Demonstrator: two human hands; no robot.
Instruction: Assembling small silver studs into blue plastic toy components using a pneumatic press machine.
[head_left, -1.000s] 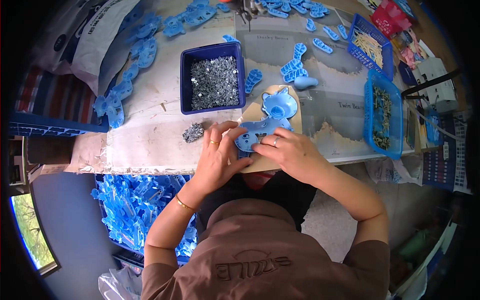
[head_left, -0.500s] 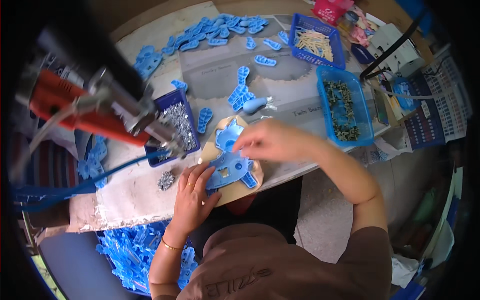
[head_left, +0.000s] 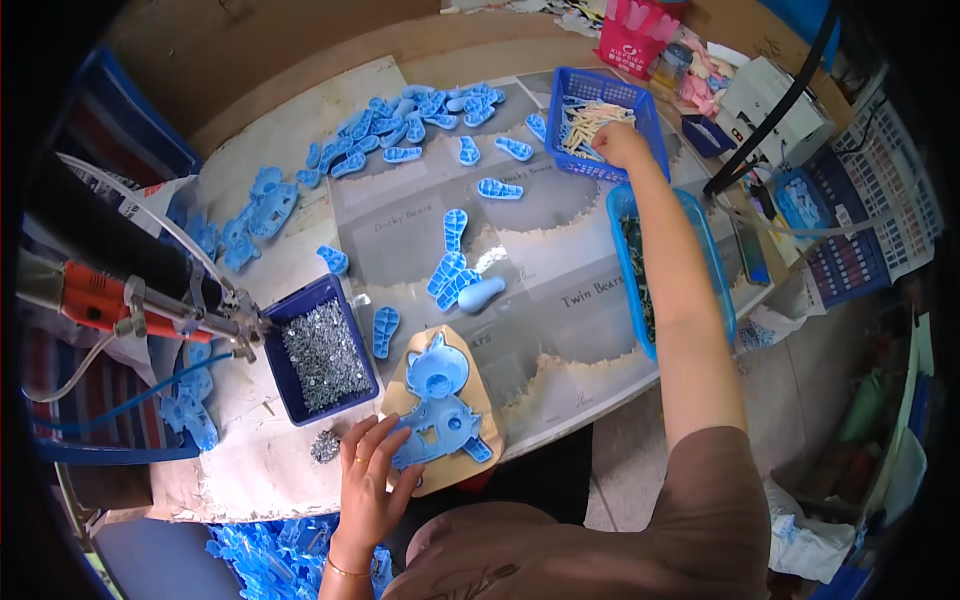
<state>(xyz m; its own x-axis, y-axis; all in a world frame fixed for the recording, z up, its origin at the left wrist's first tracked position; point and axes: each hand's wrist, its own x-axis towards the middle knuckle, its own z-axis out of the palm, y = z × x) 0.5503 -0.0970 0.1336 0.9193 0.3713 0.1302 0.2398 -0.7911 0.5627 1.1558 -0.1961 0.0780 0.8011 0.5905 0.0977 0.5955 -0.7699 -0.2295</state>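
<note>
The blue plastic bear-shaped shell (head_left: pixel 437 407) lies on a tan board (head_left: pixel 480 390) near the front edge of the table (head_left: pixel 235 470), its eared head pointing away from the person and a ribbed leg piece (head_left: pixel 479 449) at its lower right. The left hand (head_left: pixel 372 480) is at the shell's left edge, fingers parted and slightly bent, fingertips touching the body; it is not closed around it. The right hand (head_left: pixel 622 147) is extended to the blue lattice basket (head_left: pixel 657 112), fingers curled in at the pale sticks (head_left: pixel 598 116); whether a stick is gripped cannot be told. The right forearm crosses above a light-blue tray (head_left: pixel 727 322). Left of the board stands a dark-blue bin (head_left: pixel 288 392) of small metal pieces (head_left: pixel 325 355), with a small metal heap (head_left: pixel 325 446) just in front. Beyond the board lie ribbed blue pieces (head_left: pixel 455 230) and a smooth blue piece (head_left: pixel 482 293). An orange-red tool (head_left: pixel 95 300) is mounted at the left
</note>
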